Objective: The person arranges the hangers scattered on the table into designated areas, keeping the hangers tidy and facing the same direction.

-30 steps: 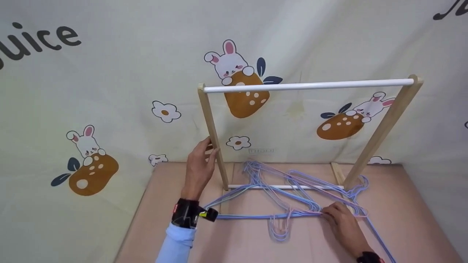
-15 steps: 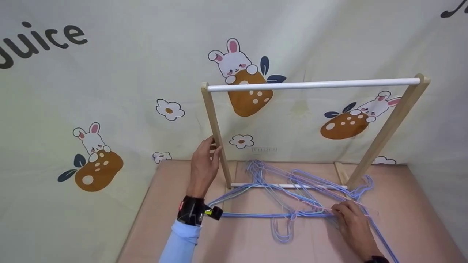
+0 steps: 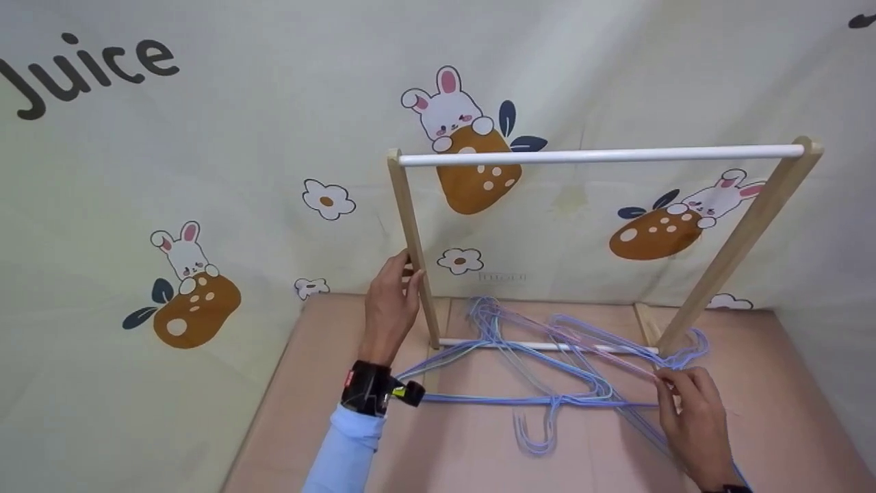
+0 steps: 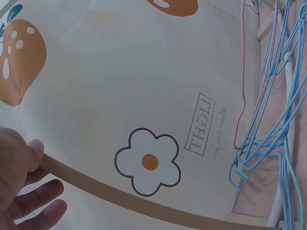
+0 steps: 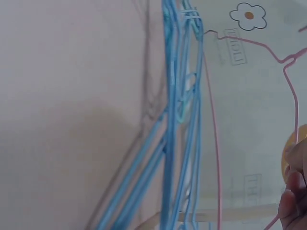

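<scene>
The right hand [image 3: 694, 418] is pinching a pink wire hanger [image 3: 602, 349] near its shoulder, where it is lying in a tangle of blue hangers [image 3: 547, 390] on the pink tabletop [image 3: 308, 411]. The left hand [image 3: 393, 308] is wrapping its fingers round the rack's wooden upright [image 3: 414, 253]. Thin wire like this is probably light and springy — likely to snag its neighbours — so a corner is looking like the surest hold.

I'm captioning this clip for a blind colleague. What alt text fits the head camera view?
A person's left hand grips the left wooden post of a small clothes rack, while the right hand pinches a pink wire hanger from a tangle of blue hangers on the pink tabletop.
</scene>
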`<state>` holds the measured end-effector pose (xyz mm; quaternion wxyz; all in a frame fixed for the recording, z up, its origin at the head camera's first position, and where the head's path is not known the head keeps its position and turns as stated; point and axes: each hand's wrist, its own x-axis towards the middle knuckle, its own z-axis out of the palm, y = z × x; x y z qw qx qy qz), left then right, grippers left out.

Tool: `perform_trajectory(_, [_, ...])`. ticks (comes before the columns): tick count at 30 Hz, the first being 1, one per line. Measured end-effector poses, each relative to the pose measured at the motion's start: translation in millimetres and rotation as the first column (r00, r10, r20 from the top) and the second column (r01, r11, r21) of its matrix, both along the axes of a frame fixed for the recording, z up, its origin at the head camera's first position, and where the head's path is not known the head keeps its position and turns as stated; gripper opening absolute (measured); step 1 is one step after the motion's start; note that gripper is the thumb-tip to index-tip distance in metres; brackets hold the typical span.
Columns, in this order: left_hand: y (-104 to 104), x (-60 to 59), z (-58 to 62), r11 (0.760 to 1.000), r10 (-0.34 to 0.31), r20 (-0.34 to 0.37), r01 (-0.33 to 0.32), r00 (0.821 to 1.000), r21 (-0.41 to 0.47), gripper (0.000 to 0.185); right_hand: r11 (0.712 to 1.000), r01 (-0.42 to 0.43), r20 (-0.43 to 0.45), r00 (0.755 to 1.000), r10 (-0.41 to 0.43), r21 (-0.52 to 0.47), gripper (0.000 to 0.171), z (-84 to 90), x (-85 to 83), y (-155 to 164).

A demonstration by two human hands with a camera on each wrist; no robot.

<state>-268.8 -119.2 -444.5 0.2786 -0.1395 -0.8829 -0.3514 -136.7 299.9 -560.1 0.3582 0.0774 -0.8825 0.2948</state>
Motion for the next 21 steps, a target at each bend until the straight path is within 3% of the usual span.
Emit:
perform_trajectory(5, [-1,-0.9,-0.7,1.000,0.000,-0.016,0.000,1.000,0.003,0.035,0.999,0.048,-0.014,0.999,-0.048,-0.002,0.021,11.0,5.2,3])
perform_trajectory(15, [0,-0.5,-0.5,1.000,0.009,-0.023,-0.009,1.000,0.004,0.034,0.983,0.180,0.056,0.982,-0.179,-0.019,0.018,22.4,13.0,14])
perform_trajectory(21, [0,-1.5,0.0,0.999,-0.029,-0.017,0.030,0.999,0.037,0.035,0.975,0.222,0.097,0.971,-0.220,-0.005,0.016,29.1,16.5,19])
